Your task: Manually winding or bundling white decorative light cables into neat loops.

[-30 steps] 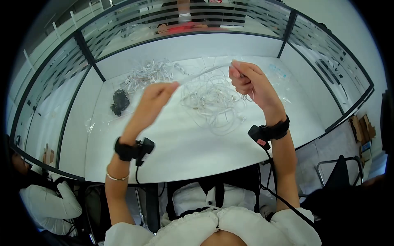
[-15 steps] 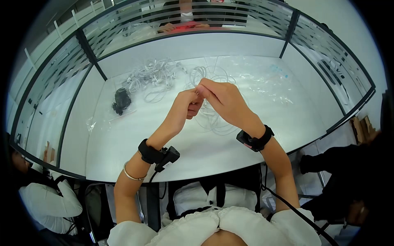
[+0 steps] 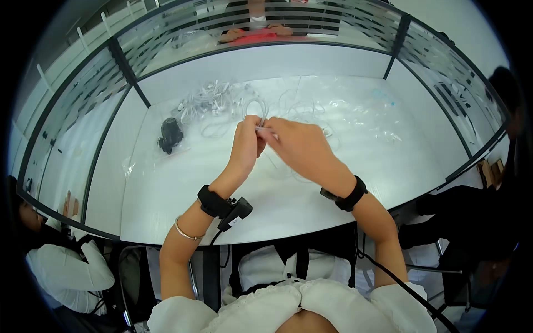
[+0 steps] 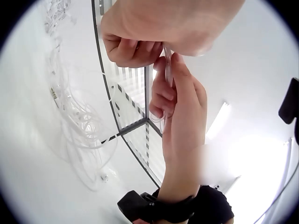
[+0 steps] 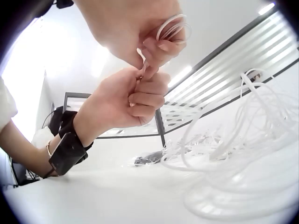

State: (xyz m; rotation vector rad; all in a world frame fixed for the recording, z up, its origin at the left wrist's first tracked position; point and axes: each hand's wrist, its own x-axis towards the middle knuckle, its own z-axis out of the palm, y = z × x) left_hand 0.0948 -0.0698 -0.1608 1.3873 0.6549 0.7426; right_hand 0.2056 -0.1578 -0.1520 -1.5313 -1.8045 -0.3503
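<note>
My two hands meet over the middle of the table, working on one white cable (image 3: pixel 256 105). A small coil of it stands up beyond my knuckles in the head view, and its loops also curl past my right hand (image 5: pixel 154 39) in the right wrist view. With curled fingers, my left hand (image 3: pixel 243 145) grips the cable from the left. My right hand (image 3: pixel 308 145) pinches it between thumb and fingers, fingertips right against the left hand. A short length of the cable (image 4: pixel 168 70) runs between both hands in the left wrist view.
Loose white cables (image 5: pixel 243 135) lie tangled on the table beyond my hands. A heap of white cables (image 3: pixel 214 97) is at the back left, beside a black bundle (image 3: pixel 170 135). Clear plastic (image 3: pixel 383 119) lies at right. Low partitions (image 3: pixel 266 60) enclose the table; people sit around.
My hands were apart with the cable stretched between them; they have come together over the table's middle. A small coil now shows above them.
</note>
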